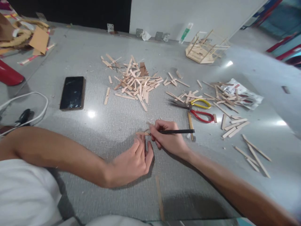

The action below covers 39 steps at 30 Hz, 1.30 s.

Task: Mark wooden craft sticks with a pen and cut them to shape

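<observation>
My right hand is closed around a black pen, its tip end hidden by the fingers near the middle of the table. Just left of it, my left hand has its fingertips bent down on a short flat wooden stick. The stick lies crosswise between both hands, its right end partly behind the right fingers. Beyond the right hand are scissors with one yellow and one red handle, blades pointing left. A yellowish strip lies below them.
A heap of wooden sticks spreads past the hands, with more sticks at right. A phone and white cable are left. A wooden stick frame and a green-labelled tube stand at the back. A plastic packet lies right.
</observation>
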### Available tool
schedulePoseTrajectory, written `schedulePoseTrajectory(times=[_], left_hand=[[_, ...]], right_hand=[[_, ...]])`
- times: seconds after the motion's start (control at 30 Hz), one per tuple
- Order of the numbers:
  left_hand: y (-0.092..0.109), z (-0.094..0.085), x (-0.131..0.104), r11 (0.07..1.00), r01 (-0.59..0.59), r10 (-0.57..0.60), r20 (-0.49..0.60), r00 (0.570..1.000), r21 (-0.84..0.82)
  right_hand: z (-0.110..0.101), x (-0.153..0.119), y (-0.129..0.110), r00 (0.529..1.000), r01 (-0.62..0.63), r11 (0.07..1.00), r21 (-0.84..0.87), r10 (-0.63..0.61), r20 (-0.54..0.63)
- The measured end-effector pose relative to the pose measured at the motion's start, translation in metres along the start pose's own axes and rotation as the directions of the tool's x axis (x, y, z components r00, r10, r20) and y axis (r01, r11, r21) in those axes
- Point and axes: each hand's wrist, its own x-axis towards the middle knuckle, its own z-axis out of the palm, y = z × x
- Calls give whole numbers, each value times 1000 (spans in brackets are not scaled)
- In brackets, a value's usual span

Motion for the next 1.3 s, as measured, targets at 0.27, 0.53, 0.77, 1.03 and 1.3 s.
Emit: schedulePoseTrajectory(times=[0.27,0.53,0.77,1.03,1.3], left_hand=[[0,0,1,1000,7,-7,0,1000,-4],[-1,-1,2,1000,7,-7,1,1000,23],[-1,-1,1,1000,11,-11,-17,1000,-2],[0,0,0,1000,7,-7,2,1000,-7],[0,-1,1,1000,-4,4,7,1000,6]], right_hand=[[1,3,0,999,-47,998,43,46,5],[2,1,-4,1000,1,1000,-22,-1,2],[1,1,-9,1000,13,997,-75,-13,-4],[1,4,0,1000,-17,1000,23,17,18],[2,2,0,999,-38,999,34,37,8]])
